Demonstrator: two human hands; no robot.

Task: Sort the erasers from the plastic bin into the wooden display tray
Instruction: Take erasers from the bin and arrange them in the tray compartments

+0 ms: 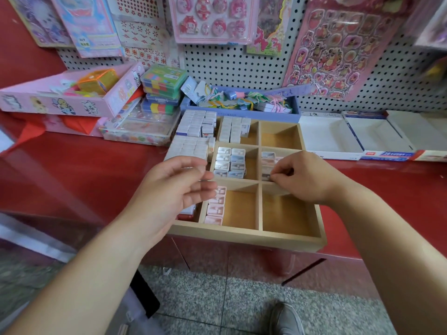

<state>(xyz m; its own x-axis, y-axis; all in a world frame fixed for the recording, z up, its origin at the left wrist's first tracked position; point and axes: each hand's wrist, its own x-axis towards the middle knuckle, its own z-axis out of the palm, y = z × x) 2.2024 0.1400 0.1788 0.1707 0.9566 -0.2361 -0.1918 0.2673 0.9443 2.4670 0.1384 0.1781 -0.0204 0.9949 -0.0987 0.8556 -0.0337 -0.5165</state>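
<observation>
The wooden display tray [244,234] sits on the red counter, its front edge overhanging. Its compartments hold white boxed erasers [235,129] at the back, silver-blue erasers [231,163] in the middle, and pink erasers [216,206] at the front left. My right hand [304,176] reaches into the middle right compartment and pinches a small eraser [267,176] there. My left hand [174,187] hovers over the tray's left side, fingers loosely curled with nothing visible in them. The plastic bin is not clearly visible.
A blue box [242,112] of trinkets stands behind the tray. Stacks of white eraser boxes [196,124] lie to the left of the tray's back. A pink box [60,97] and open white cartons [338,139] flank it. Sticker sheets hang on the pegboard [232,66].
</observation>
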